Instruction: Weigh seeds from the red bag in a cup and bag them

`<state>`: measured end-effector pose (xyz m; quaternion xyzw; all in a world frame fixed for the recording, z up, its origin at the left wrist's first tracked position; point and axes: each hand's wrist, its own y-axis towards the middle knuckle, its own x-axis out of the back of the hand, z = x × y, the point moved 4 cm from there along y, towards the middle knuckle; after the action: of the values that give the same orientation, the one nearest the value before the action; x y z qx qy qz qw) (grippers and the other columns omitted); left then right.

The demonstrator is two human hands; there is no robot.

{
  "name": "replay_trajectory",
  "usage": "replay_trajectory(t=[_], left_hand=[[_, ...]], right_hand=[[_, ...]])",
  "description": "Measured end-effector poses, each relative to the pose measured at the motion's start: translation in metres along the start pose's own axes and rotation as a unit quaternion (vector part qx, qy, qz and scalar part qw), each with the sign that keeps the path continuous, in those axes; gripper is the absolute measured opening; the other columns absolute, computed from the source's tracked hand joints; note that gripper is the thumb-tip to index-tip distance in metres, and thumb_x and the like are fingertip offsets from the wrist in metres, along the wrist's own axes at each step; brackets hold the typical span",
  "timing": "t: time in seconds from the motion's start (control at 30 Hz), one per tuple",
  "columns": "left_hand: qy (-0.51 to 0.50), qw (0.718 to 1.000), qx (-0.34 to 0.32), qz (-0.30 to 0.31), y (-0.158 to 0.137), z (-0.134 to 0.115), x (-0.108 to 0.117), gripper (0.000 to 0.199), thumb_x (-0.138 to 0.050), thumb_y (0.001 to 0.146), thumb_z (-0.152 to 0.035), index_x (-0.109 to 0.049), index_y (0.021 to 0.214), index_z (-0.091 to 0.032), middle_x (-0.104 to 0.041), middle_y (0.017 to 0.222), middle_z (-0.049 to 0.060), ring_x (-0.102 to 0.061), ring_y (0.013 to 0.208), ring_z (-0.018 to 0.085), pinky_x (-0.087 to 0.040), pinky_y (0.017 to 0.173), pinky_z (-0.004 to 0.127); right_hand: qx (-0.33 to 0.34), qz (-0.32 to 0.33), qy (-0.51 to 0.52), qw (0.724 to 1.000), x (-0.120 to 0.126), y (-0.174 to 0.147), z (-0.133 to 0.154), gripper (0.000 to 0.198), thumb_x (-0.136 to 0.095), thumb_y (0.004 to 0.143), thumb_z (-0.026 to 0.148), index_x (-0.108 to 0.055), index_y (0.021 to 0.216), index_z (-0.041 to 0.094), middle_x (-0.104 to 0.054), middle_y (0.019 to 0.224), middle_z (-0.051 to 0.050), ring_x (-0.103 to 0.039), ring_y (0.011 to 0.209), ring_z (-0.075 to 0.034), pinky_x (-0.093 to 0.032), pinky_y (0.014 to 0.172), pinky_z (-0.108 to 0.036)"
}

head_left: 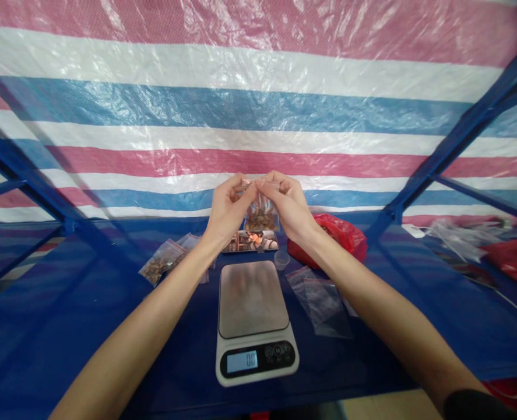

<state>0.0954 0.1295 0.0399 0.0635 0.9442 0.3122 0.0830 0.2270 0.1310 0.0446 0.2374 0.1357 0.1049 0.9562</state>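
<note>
**Both hands pinch the top of a small filled bag above the scale**

From the head camera we see our left hand [228, 205] and right hand [288, 205] raised together over the blue table [66, 326], fingertips meeting at the upper edge of a small clear bag [261, 214] with brown bits in its lower half. Both hands are closed in a pinch on that top edge, and the bag hangs free between them, at twelve o'clock from the kitchen scale [253, 318], whose plate is bare.

We judge the step in hand to be pressing the bag's zip strip shut. The next move seems to call for running the pinch evenly along the seal while keeping the bag upright.

At ten o'clock from the scale lie filled bags [162, 261]; at three o'clock, empty bags [322, 297]. A red plastic bag [341, 236] sits at one o'clock, with a small clear cup [281, 259] just beside the scale's far corner.
</note>
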Motion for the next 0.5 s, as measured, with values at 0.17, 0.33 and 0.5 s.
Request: replay_trajectory(t=[0.17,0.33,0.5], left_hand=[[-0.004,1.000,-0.008,-0.012,0.002,-0.004,0.003,0.031,-0.087,0.084,-0.044,-0.067,0.079,-0.021,-0.068,0.068,-0.002,-0.061,0.060,0.011,-0.048,0.057,0.023],[-0.004,0.998,-0.025,-0.064,0.002,-0.006,0.011,0.027,-0.091,0.080,-0.039,-0.072,0.073,-0.021,-0.071,0.066,-0.002,-0.061,0.056,0.011,-0.047,0.056,0.023],[0.007,0.995,-0.024,-0.093,0.004,-0.005,0.013,0.022,-0.089,0.082,-0.040,-0.079,0.077,-0.021,-0.072,0.067,0.000,-0.062,0.058,0.011,-0.047,0.056,0.024]], right_hand=[[0.009,0.003,-0.043,0.999,0.006,0.003,0.010,0.047,-0.093,0.074,0.051,-0.057,0.068,0.023,-0.063,0.066,0.004,-0.055,0.064,-0.012,-0.045,0.063,-0.028],[0.006,0.019,-0.105,0.994,0.011,0.007,0.016,0.049,-0.093,0.074,0.057,-0.060,0.066,0.022,-0.071,0.067,-0.001,-0.063,0.064,-0.014,-0.053,0.066,-0.030],[0.007,0.047,-0.124,0.991,0.009,0.008,0.018,0.049,-0.092,0.072,0.061,-0.063,0.070,0.022,-0.074,0.066,-0.002,-0.065,0.058,-0.016,-0.057,0.060,-0.032]])
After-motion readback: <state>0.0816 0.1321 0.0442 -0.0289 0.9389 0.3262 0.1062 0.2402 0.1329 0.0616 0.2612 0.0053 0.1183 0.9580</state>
